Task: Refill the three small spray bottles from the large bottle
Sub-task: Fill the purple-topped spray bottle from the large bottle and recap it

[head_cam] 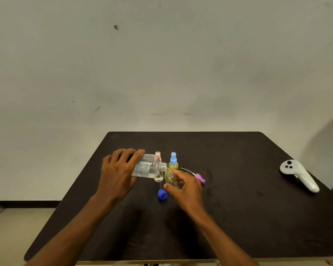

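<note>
My left hand (118, 172) grips the large clear bottle (148, 167), tipped on its side with its open neck right over the mouth of an uncapped small bottle (170, 178). My right hand (185, 186) holds that small bottle, tilted a little toward the large one. Behind it stands a yellow-green small bottle with a blue spray top (173, 162). A third small bottle with a pink top (158, 155) is mostly hidden behind the large bottle. A purple spray head with its tube (199, 178) lies on the table to the right. The large bottle's blue cap (162, 194) lies in front.
Everything sits on a dark brown table (238, 217) against a pale wall. A white handheld controller (299, 175) lies near the table's right edge.
</note>
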